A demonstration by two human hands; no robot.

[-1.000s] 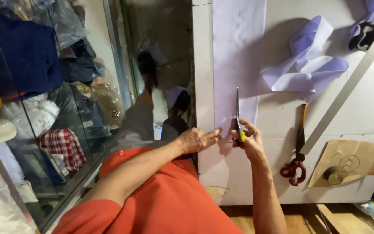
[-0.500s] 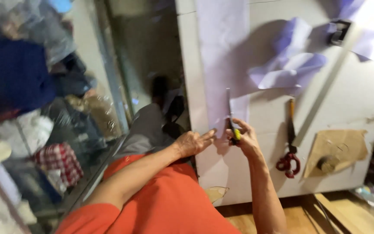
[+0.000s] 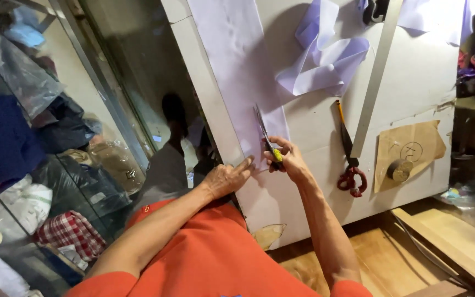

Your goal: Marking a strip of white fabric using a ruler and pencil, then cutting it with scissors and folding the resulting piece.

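Observation:
My right hand grips yellow-handled scissors whose blades point away from me into a long strip of pale lilac fabric lying on the white table. My left hand lies flat on the near end of the strip, fingers stretched toward the scissors. Both forearms reach out from my orange shirt.
Red-handled scissors lie to the right, next to a long metal ruler. A brown paper piece carries a small round weight. Loose lilac offcuts lie farther out. A glass cabinet of bagged clothes stands on the left.
The view has swung and tilted, so the table appears rotated. My hands keep their grip on the scissors and fabric, with the blades slightly further along the strip.

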